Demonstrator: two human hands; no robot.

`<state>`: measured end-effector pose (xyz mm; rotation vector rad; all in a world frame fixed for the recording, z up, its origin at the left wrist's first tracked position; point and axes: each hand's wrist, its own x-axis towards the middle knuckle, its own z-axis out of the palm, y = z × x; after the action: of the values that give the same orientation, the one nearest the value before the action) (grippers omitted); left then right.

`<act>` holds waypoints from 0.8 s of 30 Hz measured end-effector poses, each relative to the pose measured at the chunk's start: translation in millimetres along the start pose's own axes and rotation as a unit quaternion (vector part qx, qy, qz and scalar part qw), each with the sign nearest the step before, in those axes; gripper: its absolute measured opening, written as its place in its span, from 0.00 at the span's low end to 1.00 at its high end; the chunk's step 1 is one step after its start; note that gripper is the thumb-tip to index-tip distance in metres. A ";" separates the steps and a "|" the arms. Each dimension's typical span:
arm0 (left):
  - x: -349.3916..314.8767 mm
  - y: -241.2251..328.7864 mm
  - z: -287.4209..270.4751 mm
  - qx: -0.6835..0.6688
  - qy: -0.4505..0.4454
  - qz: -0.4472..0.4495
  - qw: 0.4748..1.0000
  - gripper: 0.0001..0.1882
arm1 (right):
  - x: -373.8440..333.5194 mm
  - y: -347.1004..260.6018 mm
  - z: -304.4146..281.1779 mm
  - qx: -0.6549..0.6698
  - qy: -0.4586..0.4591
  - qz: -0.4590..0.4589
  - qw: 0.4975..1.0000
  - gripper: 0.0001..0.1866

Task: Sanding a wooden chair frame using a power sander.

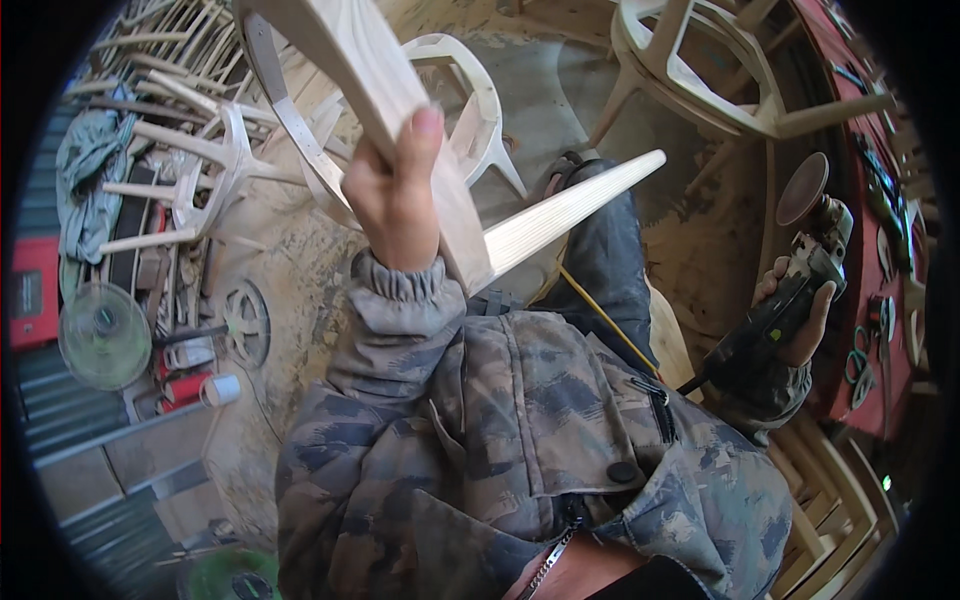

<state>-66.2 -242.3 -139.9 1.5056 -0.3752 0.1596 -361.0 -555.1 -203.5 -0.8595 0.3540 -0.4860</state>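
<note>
My left hand (395,200) is closed round a pale bare-wood chair frame (380,85), its thumb lying along the wide curved rail. From the lower end of that rail a tapered chair leg (575,212) juts up to the right, across my dark trouser leg. Out at the right, my right hand (808,330) grips a black angle grinder (765,320) by its body. A round, brownish sanding disc (803,188) tops the grinder, tilted and apart from the wood. Whether the disc spins I cannot tell.
Another chair frame (700,110) stands beyond, at the upper right. A red bench (865,390) carries green-handled scissors (857,360) and tools. Several chair frames (215,165) are piled at left, near a fan (104,335). A yellow cord (610,322) crosses my leg.
</note>
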 end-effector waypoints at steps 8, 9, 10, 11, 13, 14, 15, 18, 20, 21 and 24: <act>-28.3 -68.9 -44.0 -0.073 -0.026 -0.041 0.996 0.31 | -10.1 10.2 -11.1 -0.091 0.054 -0.017 0.994 0.35; -29.3 -75.3 -46.1 -0.069 -0.032 -0.041 0.996 0.32 | -7.3 10.8 -8.8 -0.089 0.062 -0.019 0.994 0.35; -33.5 -74.8 -44.9 -0.062 -0.024 -0.044 0.997 0.32 | -3.1 12.9 -9.1 -0.086 0.064 -0.014 0.994 0.34; -37.5 -74.3 -41.5 -0.067 -0.025 -0.039 0.997 0.32 | 0.6 17.1 -8.7 -0.085 0.059 -0.004 0.995 0.34; -46.1 -76.0 -41.5 -0.070 -0.038 -0.040 0.996 0.34 | 5.6 25.4 -4.8 -0.083 0.047 -0.021 0.995 0.35; -51.8 -79.2 -40.7 -0.068 -0.036 -0.044 0.996 0.34 | 7.7 24.9 -1.3 -0.084 0.047 -0.016 0.995 0.35; -59.3 -82.7 -38.8 -0.100 -0.021 -0.014 0.995 0.30 | 9.7 22.5 2.8 -0.122 0.017 -0.007 0.992 0.34; -83.9 -85.9 -38.2 -0.127 -0.006 0.014 0.992 0.28 | 12.0 19.5 10.9 -0.174 -0.002 -0.006 0.985 0.35; -101.1 -91.4 -51.4 -0.117 -0.006 0.054 0.992 0.31 | 13.9 23.3 21.3 -0.193 0.015 -0.004 0.981 0.36; -105.2 -96.1 -60.6 -0.122 -0.023 0.044 0.991 0.36 | 15.4 23.2 25.7 -0.205 0.022 -0.011 0.978 0.36; -80.7 -73.3 -50.0 -0.242 -0.088 0.003 0.966 0.39 | 15.7 17.6 33.6 -0.217 0.036 -0.013 0.975 0.35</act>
<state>-110.0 -187.6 -237.3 1.0366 -0.5197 -0.0618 -327.0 -532.6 -198.6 -1.2743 0.5278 -0.4730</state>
